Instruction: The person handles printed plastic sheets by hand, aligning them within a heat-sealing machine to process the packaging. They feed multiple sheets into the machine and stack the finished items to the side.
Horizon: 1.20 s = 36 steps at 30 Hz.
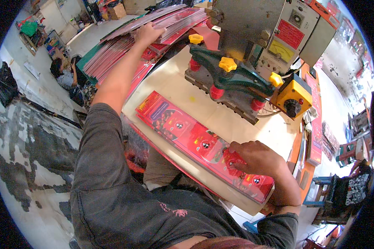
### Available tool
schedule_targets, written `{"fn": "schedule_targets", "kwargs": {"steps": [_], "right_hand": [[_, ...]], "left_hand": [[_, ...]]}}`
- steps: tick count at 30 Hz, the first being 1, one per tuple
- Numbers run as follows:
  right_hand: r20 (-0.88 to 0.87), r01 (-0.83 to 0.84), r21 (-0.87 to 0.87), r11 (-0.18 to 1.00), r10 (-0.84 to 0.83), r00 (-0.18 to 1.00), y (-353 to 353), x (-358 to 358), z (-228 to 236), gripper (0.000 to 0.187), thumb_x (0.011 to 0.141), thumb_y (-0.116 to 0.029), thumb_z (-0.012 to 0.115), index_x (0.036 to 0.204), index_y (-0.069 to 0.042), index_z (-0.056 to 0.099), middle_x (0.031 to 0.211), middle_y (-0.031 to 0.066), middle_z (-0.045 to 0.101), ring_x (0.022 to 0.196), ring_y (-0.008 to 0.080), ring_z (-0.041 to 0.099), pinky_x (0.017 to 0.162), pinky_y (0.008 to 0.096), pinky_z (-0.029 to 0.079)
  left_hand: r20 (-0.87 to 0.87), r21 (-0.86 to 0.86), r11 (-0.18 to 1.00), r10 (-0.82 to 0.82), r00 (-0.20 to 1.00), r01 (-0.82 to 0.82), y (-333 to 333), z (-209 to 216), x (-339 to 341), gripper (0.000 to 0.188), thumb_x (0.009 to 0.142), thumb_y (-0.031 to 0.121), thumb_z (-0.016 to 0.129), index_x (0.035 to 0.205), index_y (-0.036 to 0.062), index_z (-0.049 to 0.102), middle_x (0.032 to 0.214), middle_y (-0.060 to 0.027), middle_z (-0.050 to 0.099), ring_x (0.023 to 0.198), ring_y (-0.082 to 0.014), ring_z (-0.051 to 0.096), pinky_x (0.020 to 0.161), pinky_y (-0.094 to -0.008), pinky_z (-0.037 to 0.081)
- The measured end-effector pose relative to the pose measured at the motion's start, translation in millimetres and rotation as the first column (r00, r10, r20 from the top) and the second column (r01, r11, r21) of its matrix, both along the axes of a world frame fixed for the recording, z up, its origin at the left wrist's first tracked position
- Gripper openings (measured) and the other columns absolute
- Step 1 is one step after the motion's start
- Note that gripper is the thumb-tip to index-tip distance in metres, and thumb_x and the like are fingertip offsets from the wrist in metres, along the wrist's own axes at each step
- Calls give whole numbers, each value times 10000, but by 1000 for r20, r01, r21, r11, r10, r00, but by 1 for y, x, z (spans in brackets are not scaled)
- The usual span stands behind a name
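Observation:
My left arm stretches to the far left, where my left hand (151,34) is closed over the top of a fanned stack of red printed sheets (106,62); its fingertips are at the upper sheets. In front of me lies a long red printed card strip (183,129) with a shiny clear covering and round black-and-white marks. My right hand (259,158) is on the right part of this strip, fingers bent, with index finger and thumb against its surface. The strip rests on a cream-coloured worktop (162,85), along its near edge.
Beyond the strip stands a press machine with a dark green frame (232,74), yellow star knobs (227,64) and a grey control panel (284,35). A yellow control box (294,97) sits at its right. Another person (66,76) sits on the floor at far left.

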State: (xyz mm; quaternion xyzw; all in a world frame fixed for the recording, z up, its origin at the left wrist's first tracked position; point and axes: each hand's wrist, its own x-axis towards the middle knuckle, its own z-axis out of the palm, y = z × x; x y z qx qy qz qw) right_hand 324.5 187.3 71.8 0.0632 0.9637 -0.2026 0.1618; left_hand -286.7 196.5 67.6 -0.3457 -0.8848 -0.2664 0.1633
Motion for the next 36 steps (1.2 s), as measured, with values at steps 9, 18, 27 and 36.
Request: {"fn": "schedule_targets", "kwargs": {"steps": [9,18,27,36], "right_hand": [[39,35,2,999,-35,999,-2,-4,9,426,954,-297,716,1249,-40,549,943,233,716,958,463,698,843,537,548],[-6,42,-19,999,-43,999,2,-4,-1,474,936,-274,748,1313,-67,548,953,221,735,951,438,716,841,532,560],[18,87,-42,995,-86,996,6,-5,3,477,908,-246,761,1312,-93,559,929,230,729,919,444,714,823,537,558],[-104,55,-35,998,-58,993,7,3,-7,497,916,-276,767,1322,-83,555,946,227,725,936,438,711,831,531,554]], "left_hand": [[17,104,994,-28,999,26,3,1,1,848,695,679,785,1369,174,688,1360,-224,676,1300,-390,618,1071,-538,486],[5,202,978,-52,999,50,-10,-6,-9,861,645,662,854,1328,159,701,1361,-237,661,1295,-393,602,1075,-538,464],[-61,398,916,-29,998,51,-8,-17,-4,827,665,653,865,1293,136,711,1262,-235,703,1228,-389,638,1051,-488,490],[66,503,860,-137,988,85,-29,-1,-16,796,674,614,889,1222,65,712,1228,-221,716,1148,-352,681,992,-442,518]]}}
